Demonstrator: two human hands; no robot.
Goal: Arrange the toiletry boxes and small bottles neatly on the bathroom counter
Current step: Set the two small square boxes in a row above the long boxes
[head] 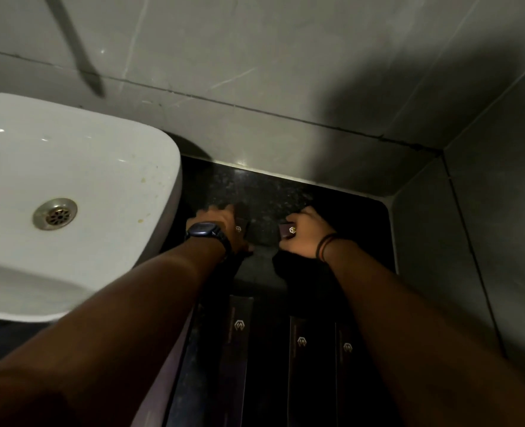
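On the dark speckled counter [264, 189] my left hand [221, 223], with a watch on the wrist, is closed around a small dark box [241, 224] with a gold logo. My right hand [304, 232], a band on its wrist, grips a second small dark box [287, 231] with the same logo. A gap of bare counter lies between the two. Nearer to me, three long dark boxes lie flat and lengthwise: one on the left [236, 349] and two side by side on the right [310, 365] [347, 374]. The dim light hides any bottles.
A white basin [70, 186] with a metal drain fills the left, its rim close to my left wrist. Grey tiled walls [285, 72] close the counter at the back and on the right [486, 241]. A blurred metal spout [76, 47] hangs at the top left.
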